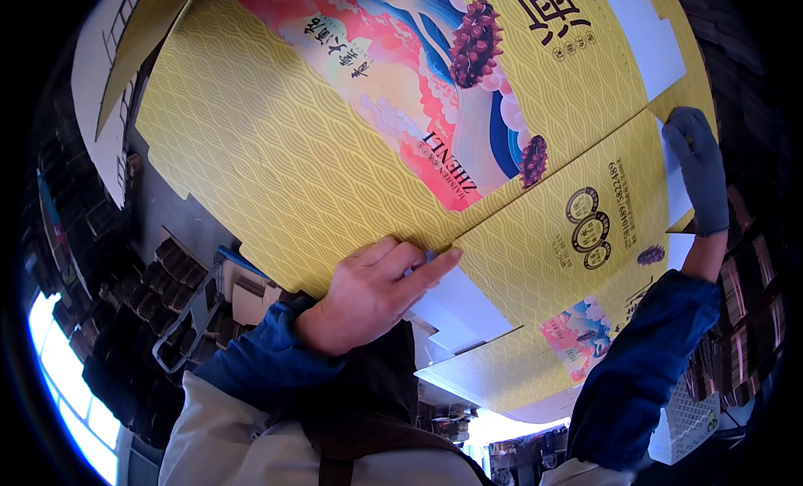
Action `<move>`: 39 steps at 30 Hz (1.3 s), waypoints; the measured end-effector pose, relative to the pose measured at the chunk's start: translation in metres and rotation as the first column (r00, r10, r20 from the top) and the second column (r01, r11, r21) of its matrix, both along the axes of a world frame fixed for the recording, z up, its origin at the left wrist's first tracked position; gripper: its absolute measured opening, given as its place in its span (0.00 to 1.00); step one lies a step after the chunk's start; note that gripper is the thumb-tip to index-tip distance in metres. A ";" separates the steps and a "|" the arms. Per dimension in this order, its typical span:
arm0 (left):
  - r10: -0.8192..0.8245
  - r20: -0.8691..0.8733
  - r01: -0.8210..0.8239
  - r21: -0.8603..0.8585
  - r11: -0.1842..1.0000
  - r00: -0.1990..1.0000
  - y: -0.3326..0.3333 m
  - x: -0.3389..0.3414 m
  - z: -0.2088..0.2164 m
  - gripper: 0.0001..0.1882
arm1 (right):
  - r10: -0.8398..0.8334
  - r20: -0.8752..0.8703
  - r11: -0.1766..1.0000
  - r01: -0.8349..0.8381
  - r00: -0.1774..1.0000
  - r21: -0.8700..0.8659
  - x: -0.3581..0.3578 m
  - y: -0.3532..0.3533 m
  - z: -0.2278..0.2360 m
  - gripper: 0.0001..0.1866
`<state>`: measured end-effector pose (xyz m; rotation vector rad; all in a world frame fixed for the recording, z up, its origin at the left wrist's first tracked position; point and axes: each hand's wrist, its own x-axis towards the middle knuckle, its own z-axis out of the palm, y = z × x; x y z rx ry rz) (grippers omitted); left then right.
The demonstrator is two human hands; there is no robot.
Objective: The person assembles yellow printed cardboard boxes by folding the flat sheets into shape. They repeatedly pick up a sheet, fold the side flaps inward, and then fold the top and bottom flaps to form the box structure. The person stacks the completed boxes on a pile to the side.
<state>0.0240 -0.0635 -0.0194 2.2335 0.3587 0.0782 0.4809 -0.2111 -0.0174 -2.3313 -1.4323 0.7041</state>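
Left hand [381, 285]: forefinger apart from curled fingers, at the near edge; clamping cannot be confirmed. Printed cardboard sheet [251, 151]: spans between and beyond both hands' fingers; likely light, stiff, weaker at creases; hold opposite edges. Finish: yellow wave pattern, pink-and-blue panel [427, 143]. Gloved right hand [697, 168]: fingers bent at the right edge; clamping unclear.

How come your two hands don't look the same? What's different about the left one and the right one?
The left hand is bare, but the right hand wears a grey glove. The left hand is by the lower-left end of the fold line in the yellow cardboard; the right hand is near its upper-right end. Both come out of blue sleeves.
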 end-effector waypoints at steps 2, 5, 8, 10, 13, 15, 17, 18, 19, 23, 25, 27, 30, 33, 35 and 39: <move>-0.008 -0.005 0.008 0.003 1.000 1.000 0.000 0.000 0.000 0.30 | 0.009 0.000 1.000 -0.009 1.000 0.002 0.000 0.001 0.001 0.07; -0.014 -0.020 0.014 0.009 1.000 1.000 0.000 0.001 0.002 0.30 | -0.003 0.001 1.000 0.003 1.000 0.007 -0.001 0.001 0.000 0.07; -0.014 -0.033 0.015 0.020 1.000 0.999 -0.002 0.002 0.002 0.29 | 0.016 0.007 1.000 -0.016 1.000 -0.002 0.001 0.000 0.000 0.06; -0.026 -0.053 0.027 0.021 0.999 0.998 -0.003 0.001 0.003 0.28 | -0.004 0.001 1.000 0.004 1.000 0.005 -0.001 0.000 0.001 0.07; -0.038 -0.071 0.040 0.031 0.999 0.997 -0.003 0.002 0.005 0.27 | -0.015 -0.004 1.000 0.016 1.000 0.020 -0.003 0.001 -0.001 0.06; -0.042 -0.084 0.045 0.041 0.998 0.996 -0.003 0.001 0.007 0.28 | -0.007 -0.009 1.000 0.007 1.000 0.024 -0.004 0.002 -0.002 0.06; -0.046 -0.099 0.052 0.051 0.997 0.994 -0.004 0.000 0.006 0.28 | 0.009 -0.010 1.000 -0.009 1.000 0.019 -0.004 0.003 0.000 0.06; -0.042 -0.099 0.048 0.056 0.997 0.994 -0.004 0.000 0.006 0.28 | 0.001 -0.009 1.000 -0.001 1.000 0.028 -0.004 0.003 0.000 0.06; -0.038 -0.098 0.044 0.062 0.997 0.994 -0.005 0.001 0.005 0.28 | -0.007 -0.007 0.999 0.008 1.000 0.038 -0.006 0.004 0.001 0.06; -0.033 -0.107 0.037 0.035 0.999 0.994 -0.002 0.013 0.010 0.27 | -0.027 -0.018 0.997 0.028 0.999 0.069 -0.010 0.004 0.007 0.06; -0.028 -0.136 0.032 0.029 0.999 0.990 -0.003 0.015 0.017 0.26 | -0.002 0.246 0.997 -0.018 0.969 0.080 -0.017 0.004 0.003 0.08; -0.032 -0.141 0.038 0.038 0.999 0.989 -0.002 0.017 0.023 0.25 | -0.109 0.490 0.991 0.057 0.865 0.120 -0.041 0.007 0.005 0.09; -0.037 -0.156 0.045 0.047 0.998 0.987 -0.004 0.013 0.021 0.25 | -0.197 0.602 0.980 0.134 0.774 0.149 -0.107 0.009 0.001 0.23; -0.053 -0.144 0.064 0.067 0.996 0.988 -0.005 0.012 0.020 0.24 | -0.250 0.515 0.968 0.201 0.820 0.151 -0.156 0.018 0.003 0.35; -0.077 -0.142 0.087 0.070 0.994 0.987 -0.005 0.013 0.022 0.24 | -0.296 0.467 0.955 0.245 0.833 0.169 -0.162 0.018 0.000 0.36; -0.118 -0.126 0.127 0.068 0.990 0.985 0.001 0.015 0.024 0.21 | -0.322 0.389 0.947 0.291 0.863 0.138 -0.166 0.018 0.002 0.37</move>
